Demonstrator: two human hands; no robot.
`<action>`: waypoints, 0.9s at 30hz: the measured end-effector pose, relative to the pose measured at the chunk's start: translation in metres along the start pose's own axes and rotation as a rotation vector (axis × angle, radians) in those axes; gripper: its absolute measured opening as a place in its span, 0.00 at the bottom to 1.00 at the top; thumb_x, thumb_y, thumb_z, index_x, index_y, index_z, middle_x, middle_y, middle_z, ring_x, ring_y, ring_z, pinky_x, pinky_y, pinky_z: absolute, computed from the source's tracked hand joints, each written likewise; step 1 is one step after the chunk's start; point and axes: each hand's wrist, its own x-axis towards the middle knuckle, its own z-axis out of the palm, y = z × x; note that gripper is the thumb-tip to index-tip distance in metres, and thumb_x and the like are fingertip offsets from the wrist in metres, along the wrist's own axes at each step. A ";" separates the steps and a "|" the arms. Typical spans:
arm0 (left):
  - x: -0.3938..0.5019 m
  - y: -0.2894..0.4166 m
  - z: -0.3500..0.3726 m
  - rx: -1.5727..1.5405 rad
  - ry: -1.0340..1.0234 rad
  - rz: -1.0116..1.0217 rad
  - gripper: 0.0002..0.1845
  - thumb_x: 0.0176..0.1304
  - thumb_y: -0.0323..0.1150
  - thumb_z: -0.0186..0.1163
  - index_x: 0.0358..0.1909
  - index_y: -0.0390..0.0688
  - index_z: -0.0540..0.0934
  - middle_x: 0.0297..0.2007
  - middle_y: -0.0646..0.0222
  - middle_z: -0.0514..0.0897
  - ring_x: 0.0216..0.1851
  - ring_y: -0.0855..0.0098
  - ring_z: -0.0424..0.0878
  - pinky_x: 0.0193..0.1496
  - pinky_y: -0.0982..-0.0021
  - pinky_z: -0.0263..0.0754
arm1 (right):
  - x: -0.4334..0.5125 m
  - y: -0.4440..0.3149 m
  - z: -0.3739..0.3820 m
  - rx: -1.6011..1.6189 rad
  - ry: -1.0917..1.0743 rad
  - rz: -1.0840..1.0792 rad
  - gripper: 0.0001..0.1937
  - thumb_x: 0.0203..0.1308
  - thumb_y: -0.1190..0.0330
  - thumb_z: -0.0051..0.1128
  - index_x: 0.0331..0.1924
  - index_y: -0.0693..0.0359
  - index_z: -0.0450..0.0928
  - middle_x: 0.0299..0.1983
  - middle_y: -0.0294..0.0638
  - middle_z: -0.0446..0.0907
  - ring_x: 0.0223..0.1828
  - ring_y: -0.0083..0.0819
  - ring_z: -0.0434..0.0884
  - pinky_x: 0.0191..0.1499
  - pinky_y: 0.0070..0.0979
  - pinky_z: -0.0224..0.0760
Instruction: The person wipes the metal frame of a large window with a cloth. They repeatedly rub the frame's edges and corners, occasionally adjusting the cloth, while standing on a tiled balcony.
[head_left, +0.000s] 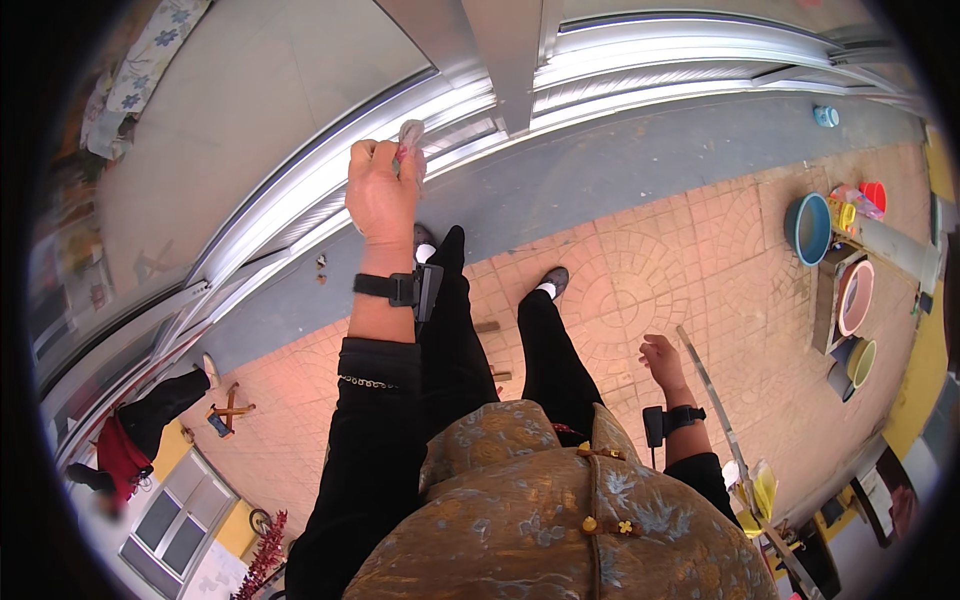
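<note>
My left hand (382, 187) grips a crumpled cloth (411, 139), pale with pink and green patches. The cloth is at the white metal frame (330, 165) of a large glass panel (285, 67); whether it touches the frame I cannot tell. Beside the frame rises a broad metal upright (514, 67). My right hand (661, 361) hangs low on the other side of my body, its fingers loosely bent and holding nothing. Just beyond it slants a long thin pole (709, 382). Each wrist wears a strap with a small black device.
A grey ledge (600, 150) runs along the frame, bearing a blue container (826, 116). Paved brick-coloured floor (630, 277) lies below. At right stand a blue basin (808, 229), a pink basin (856, 298) and a yellow basin (862, 364). Another person (142, 427) and a folding stool (229, 414) are at left.
</note>
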 end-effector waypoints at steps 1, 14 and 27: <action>0.006 -0.002 0.002 0.064 0.082 0.066 0.05 0.54 0.35 0.63 0.30 0.46 0.82 0.36 0.69 0.76 0.37 0.64 0.78 0.32 0.63 0.75 | -0.005 0.017 -0.001 0.017 -0.005 0.039 0.17 0.61 0.66 0.54 0.50 0.67 0.74 0.32 0.45 0.82 0.28 0.28 0.83 0.32 0.24 0.75; 0.018 -0.005 0.044 0.317 -0.078 -0.011 0.10 0.58 0.44 0.61 0.31 0.48 0.82 0.34 0.69 0.77 0.34 0.61 0.80 0.34 0.60 0.77 | -0.020 0.076 0.007 0.162 -0.054 0.144 0.16 0.62 0.67 0.53 0.50 0.68 0.74 0.33 0.42 0.81 0.28 0.27 0.82 0.29 0.22 0.73; 0.017 0.015 0.061 0.087 0.118 -0.206 0.07 0.58 0.38 0.61 0.30 0.47 0.77 0.37 0.68 0.76 0.32 0.60 0.79 0.32 0.59 0.77 | 0.001 0.047 0.001 0.169 -0.056 0.170 0.17 0.61 0.67 0.53 0.51 0.67 0.74 0.34 0.43 0.81 0.30 0.27 0.82 0.31 0.22 0.74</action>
